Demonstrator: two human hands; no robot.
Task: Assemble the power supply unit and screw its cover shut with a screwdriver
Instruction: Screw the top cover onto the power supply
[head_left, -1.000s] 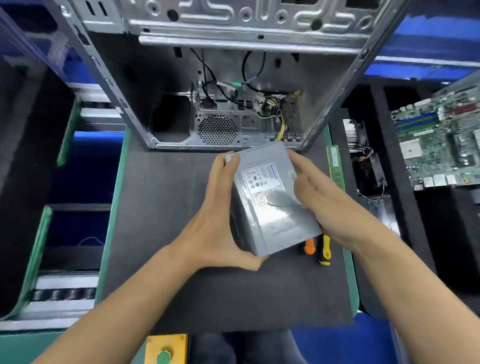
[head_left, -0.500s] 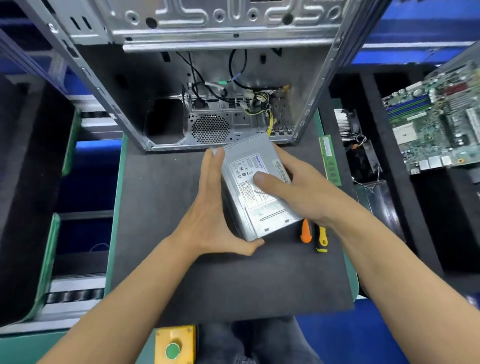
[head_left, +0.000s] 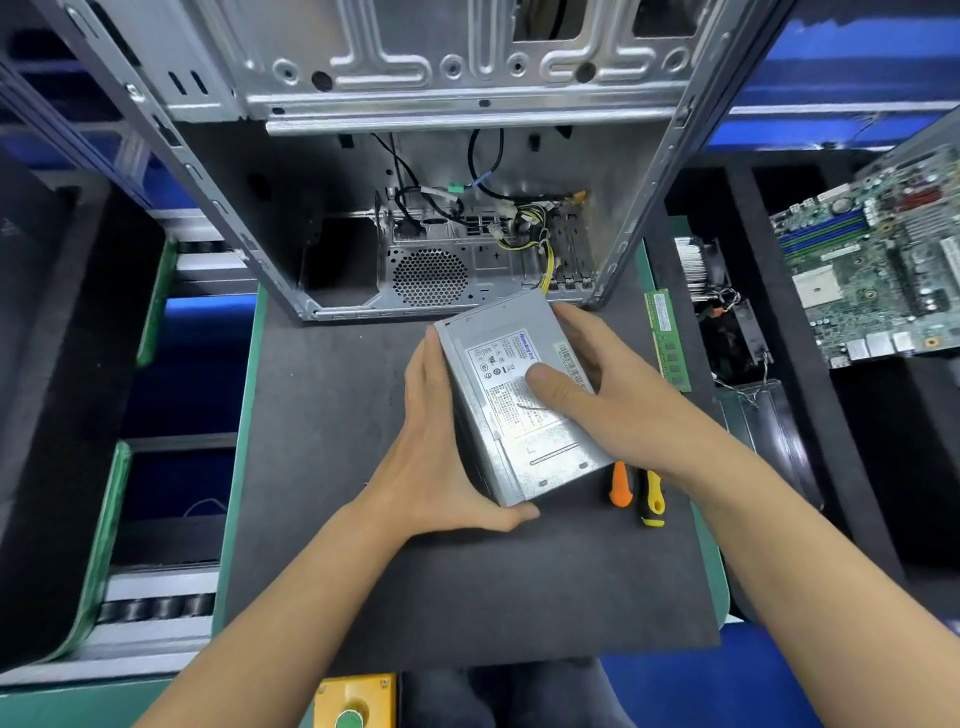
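1. Head view: I see the PSU (head_left: 519, 400) held over the black mat (head_left: 363, 571), just in front of the open case (head_left: 415, 156).
2. Left hand (head_left: 441, 467) clasps its left side, fingers straight up the wall, thumb hooked under the near corner.
3. Right hand (head_left: 602, 395) grips the right side, thumb flat on the label.
4. Two screwdrivers (head_left: 621, 491) lie on the mat beside my right wrist.
5. RAM stick (head_left: 667, 338) and motherboard (head_left: 883, 270) sit to the right.
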